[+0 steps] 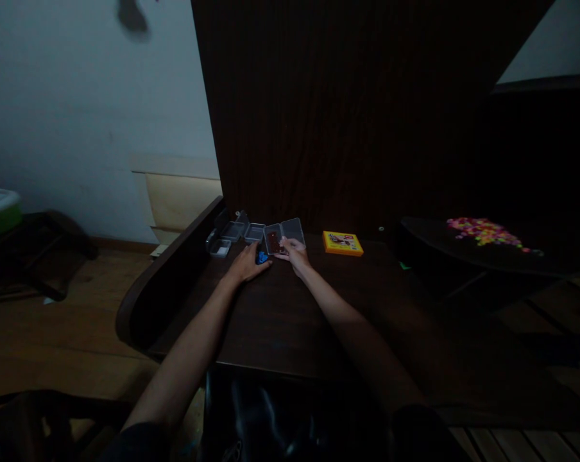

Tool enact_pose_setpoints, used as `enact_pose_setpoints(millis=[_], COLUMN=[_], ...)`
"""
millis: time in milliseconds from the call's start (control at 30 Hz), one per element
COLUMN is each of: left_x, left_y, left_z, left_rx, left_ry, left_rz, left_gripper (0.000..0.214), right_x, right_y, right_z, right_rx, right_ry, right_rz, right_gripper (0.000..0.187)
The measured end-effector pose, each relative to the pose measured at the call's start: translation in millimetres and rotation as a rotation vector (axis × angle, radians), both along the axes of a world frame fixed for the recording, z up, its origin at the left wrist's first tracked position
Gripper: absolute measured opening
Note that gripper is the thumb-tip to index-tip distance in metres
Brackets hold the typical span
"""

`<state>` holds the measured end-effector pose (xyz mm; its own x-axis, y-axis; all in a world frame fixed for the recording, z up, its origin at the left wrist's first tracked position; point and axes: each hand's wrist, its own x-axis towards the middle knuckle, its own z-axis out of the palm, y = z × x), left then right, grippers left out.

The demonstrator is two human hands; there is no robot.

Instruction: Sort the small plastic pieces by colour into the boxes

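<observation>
My right hand (pixel 296 254) grips the near right edge of a clear plastic box (pixel 292 232) with its lid open. Small dark brown pieces (pixel 273 241) lie inside that box. My left hand (pixel 244 264) rests on the dark wooden surface, thumb and fingers spread beside a little heap of blue pieces (pixel 262 257). Its fingertips are close to the heap; whether they touch it I cannot tell. Just beyond the left hand stand several more clear plastic boxes (pixel 233 231) with raised lids.
A yellow box (pixel 342 243) lies to the right on the dark wooden bench (pixel 290 321). A raised armrest (pixel 174 269) bounds the left side. Farther right, a colourful pile of small pieces (pixel 487 232) sits on a dark stand. The tall wooden panel (pixel 342 115) closes off the back.
</observation>
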<state>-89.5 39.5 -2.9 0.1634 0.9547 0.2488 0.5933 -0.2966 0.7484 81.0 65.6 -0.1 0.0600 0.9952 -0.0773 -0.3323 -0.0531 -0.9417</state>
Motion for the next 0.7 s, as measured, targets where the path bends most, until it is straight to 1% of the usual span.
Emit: enact_pose_setpoints(millis=[167, 400, 567, 700], left_x=[1, 1, 2, 3], left_y=[-1, -1, -3, -4], left_z=[1.7, 2.0, 4.5, 4.8], left_rx=[-0.05, -0.043, -0.03, -0.015], left_ry=[-0.02, 0.009, 0.143, 0.289], left_rz=[0.023, -0.006, -0.016, 0.009], left_gripper=[0.084, 0.084, 0.084, 0.081], right_x=[-9, -13, -14, -18], right_y=[2, 1, 1, 1], right_z=[-6.4, -11.3, -14.9, -19.4], right_rx=[0.061, 0.136, 0.19, 0.23], right_ry=[-0.017, -0.036, -0.052, -0.071], right_rz=[-0.016, -0.002, 0.018, 0.03], right_gripper=[0.025, 0.027, 0.033, 0.037])
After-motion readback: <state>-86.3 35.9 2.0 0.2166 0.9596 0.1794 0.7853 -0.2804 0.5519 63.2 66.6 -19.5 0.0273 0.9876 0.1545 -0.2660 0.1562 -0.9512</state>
